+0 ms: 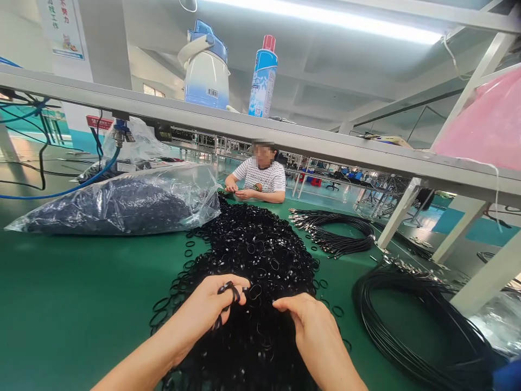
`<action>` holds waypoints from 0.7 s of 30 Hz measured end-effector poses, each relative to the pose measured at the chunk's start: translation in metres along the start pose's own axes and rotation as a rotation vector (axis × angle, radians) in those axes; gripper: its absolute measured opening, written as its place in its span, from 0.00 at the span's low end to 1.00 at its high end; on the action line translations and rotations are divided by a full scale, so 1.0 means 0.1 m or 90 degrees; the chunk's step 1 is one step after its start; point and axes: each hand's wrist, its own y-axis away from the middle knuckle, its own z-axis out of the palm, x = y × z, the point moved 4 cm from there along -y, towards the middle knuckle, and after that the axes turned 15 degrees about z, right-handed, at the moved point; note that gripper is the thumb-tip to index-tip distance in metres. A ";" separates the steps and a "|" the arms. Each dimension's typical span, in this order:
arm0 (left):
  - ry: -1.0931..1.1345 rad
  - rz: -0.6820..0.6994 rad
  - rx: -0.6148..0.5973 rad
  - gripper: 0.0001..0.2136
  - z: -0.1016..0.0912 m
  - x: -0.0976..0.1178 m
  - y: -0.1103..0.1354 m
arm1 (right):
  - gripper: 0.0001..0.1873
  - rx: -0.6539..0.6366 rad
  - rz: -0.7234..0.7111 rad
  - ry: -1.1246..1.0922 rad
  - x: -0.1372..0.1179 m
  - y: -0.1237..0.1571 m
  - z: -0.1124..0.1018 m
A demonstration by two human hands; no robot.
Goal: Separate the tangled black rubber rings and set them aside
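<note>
My left hand [222, 298] is closed around several black rings [231, 293], some looped over its fingers, just above a large pile of the same rings [260, 250]. Over the near right part of that pile is my right hand [315, 320], its fingers bent together and pointing left towards the other hand. Whatever its fingertips may hold is too small or hidden to make out. A small gap separates the two hands. Loose rings [160, 305] lie scattered along the pile's left edge on the green tabletop [81, 293].
A clear plastic bag of black pieces [122, 203] lies at left. Coiled black cables [345, 231] and a larger coil [378, 320] lie at right. An overhead shelf [163, 108] carries a jug [207, 70] and spray can [264, 79]. Another person [260, 179] works opposite.
</note>
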 end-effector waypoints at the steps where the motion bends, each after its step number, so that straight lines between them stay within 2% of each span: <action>1: 0.006 0.003 0.001 0.19 0.00 0.01 0.00 | 0.24 0.011 -0.026 0.004 -0.02 0.02 -0.01; 6: 0.016 0.019 -0.007 0.18 0.00 -0.01 -0.01 | 0.18 0.003 -0.109 0.007 -0.18 0.10 0.01; 10: 0.006 0.024 -0.029 0.14 0.03 -0.04 0.00 | 0.14 -0.008 -0.159 0.015 -0.33 0.20 0.24; 13: -0.004 0.016 -0.039 0.15 0.04 -0.03 0.00 | 0.14 0.018 -0.180 0.034 -0.37 0.25 0.40; 16: 0.011 -0.017 -0.021 0.18 0.03 -0.02 0.00 | 0.12 0.032 -0.150 0.006 -0.32 0.20 0.36; 21: 0.135 -0.088 -0.003 0.19 0.10 -0.03 0.09 | 0.06 -0.005 -0.021 -0.086 -0.27 0.13 0.17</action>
